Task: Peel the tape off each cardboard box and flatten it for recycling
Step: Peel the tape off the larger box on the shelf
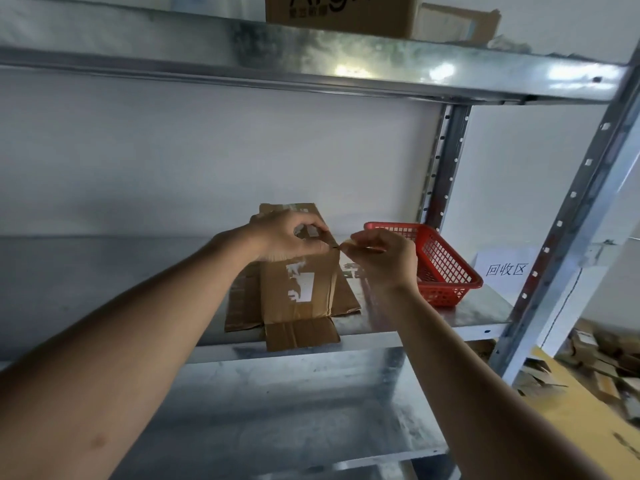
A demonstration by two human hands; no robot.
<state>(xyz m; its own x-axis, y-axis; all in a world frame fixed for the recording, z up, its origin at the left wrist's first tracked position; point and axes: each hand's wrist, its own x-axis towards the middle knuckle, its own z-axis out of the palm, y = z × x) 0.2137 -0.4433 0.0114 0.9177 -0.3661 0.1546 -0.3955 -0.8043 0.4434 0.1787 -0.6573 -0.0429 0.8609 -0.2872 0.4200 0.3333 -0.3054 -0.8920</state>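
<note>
Cardboard box (298, 289): flattened, lying on the metal shelf (398, 323) just left of the red basket; its near flap reaches the shelf's front edge, and its far end is raised toward the wall under the left hand.
White patches (301, 284): torn label remains on the box's top face, nearer the camera than both hands.
Tape (337, 247): a thin strip at the box's right edge, far from the near flap; it sits right between the two hands' fingertips and is too small to make out clearly.
Left hand (287, 237): on the far part of the box, left of the basket; fingers (311, 226) curled, thumb and forefinger pinched together on the box's right edge.
Right hand (388, 256): between the box and the basket, above the shelf; fingers (363, 239) curled together in a pinch at the box's right edge, almost touching the left hand's fingertips. Whether they actually grip the tape end I cannot tell for certain.
Red basket (446, 268): plastic mesh, standing on the shelf just right of the box, partly behind the right hand.
Paper sign (505, 270): white with printed characters, right of the basket at the shelf's end.
Upper shelf (311, 53): above the basket, carrying another cardboard carton (339, 15).
Floor pile (602, 362): cardboard scraps, below and to the right of the basket, beyond the shelf post.
</note>
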